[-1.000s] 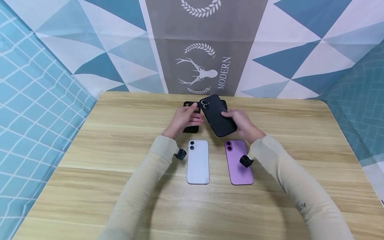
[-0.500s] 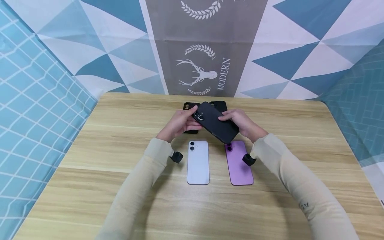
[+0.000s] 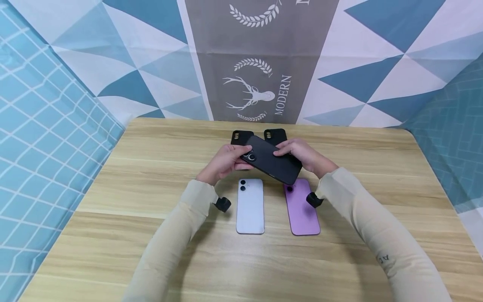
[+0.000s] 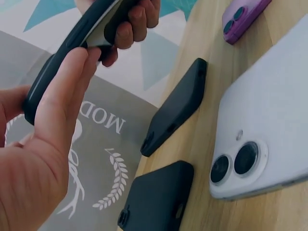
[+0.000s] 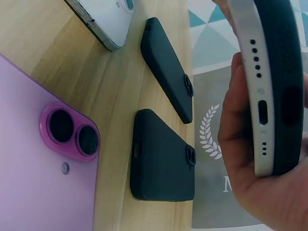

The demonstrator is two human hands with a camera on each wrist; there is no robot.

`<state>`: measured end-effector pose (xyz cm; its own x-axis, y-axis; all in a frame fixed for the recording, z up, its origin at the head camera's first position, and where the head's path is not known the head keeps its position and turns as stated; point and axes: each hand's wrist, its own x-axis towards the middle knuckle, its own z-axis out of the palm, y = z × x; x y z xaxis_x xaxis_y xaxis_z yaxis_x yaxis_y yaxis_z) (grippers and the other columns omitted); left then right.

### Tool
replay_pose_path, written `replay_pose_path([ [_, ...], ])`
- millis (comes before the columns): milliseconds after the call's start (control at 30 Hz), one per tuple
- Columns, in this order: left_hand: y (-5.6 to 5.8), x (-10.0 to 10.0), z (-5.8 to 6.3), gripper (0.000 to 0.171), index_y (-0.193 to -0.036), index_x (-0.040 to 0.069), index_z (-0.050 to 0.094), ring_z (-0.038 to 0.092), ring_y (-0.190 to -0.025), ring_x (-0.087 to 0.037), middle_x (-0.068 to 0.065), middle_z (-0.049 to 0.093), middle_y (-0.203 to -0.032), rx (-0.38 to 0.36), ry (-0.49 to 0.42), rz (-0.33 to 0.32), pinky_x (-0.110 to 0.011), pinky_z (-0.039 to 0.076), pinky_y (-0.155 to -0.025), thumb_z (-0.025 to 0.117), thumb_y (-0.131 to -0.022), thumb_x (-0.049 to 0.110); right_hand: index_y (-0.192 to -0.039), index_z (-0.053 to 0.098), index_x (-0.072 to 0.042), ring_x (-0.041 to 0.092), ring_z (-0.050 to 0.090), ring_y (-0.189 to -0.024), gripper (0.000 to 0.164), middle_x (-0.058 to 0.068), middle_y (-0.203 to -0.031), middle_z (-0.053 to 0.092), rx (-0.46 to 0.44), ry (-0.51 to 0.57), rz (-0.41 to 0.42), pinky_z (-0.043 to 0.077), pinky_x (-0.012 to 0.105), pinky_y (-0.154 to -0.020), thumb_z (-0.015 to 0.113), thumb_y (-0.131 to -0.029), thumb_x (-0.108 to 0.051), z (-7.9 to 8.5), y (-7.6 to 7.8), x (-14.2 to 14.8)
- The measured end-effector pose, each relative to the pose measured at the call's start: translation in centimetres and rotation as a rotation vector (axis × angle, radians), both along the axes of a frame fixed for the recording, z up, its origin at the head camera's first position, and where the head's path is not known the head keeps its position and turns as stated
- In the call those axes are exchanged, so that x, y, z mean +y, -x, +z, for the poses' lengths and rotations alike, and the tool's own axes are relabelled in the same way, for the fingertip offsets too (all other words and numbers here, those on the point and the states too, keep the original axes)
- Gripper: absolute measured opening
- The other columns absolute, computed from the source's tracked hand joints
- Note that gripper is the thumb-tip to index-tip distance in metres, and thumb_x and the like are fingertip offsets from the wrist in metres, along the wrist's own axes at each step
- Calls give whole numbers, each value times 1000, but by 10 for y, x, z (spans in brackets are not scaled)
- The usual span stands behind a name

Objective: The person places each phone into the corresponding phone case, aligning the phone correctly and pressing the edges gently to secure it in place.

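A black phone case [image 3: 272,163] is held tilted above the table, its camera end to the left. Beneath it, a phone with a pale edge [image 5: 261,96] lies against the case, and its bottom port faces the right wrist camera. My left hand [image 3: 225,161] pinches the camera end, thumb on top and fingers underneath. At the other end my right hand [image 3: 303,156] grips case and phone together, thumb on the case's back. How fully the phone sits inside the case is hard to tell.
Behind the hands lie two more black cases, one left [image 3: 240,136] and one right [image 3: 275,135]. A white phone [image 3: 250,212] and a purple phone [image 3: 303,214] lie back up nearer me on the wooden table [image 3: 151,235]. Patterned cloth hangs behind.
My left hand has come onto the camera end of the held case. The case and phone have turned flatter, camera end to the left, and come slightly nearer me.
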<state>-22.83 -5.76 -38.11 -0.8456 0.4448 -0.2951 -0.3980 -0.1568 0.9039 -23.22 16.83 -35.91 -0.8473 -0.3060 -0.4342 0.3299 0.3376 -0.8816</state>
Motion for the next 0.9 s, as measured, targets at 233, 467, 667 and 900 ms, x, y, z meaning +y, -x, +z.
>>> replay_pose_path([
  [233,-4,5,3,23,-94,-5,56,66,-66,-17,-9,64,-78,46,22,43,-28,55,-64,50,-90,16,-125,46,-2,8,54,-79,49,1,-101,55,-4,-8,11,46,17,-69,58,-81,-18,1,3,2],
  [467,-9,8,4,26,-98,-10,55,66,-63,-15,-6,64,-75,77,32,116,-31,53,-66,48,-91,14,-119,52,-2,17,47,-92,44,6,-111,51,86,-50,60,39,23,-80,55,-84,-28,0,6,2],
  [667,-12,7,6,29,-101,-11,54,66,-64,-15,-5,65,-76,104,10,195,-27,55,-61,49,-90,16,-119,51,-3,13,47,-98,49,1,-111,50,56,70,-21,41,23,-82,52,-86,-39,2,3,5],
  [900,-12,4,7,23,-87,-3,58,66,-66,-14,-5,64,-77,142,-30,334,-26,55,-62,51,-90,18,-108,48,-9,11,62,-65,44,-2,-78,63,-10,321,-99,52,25,-61,48,-86,-47,0,-6,9],
])
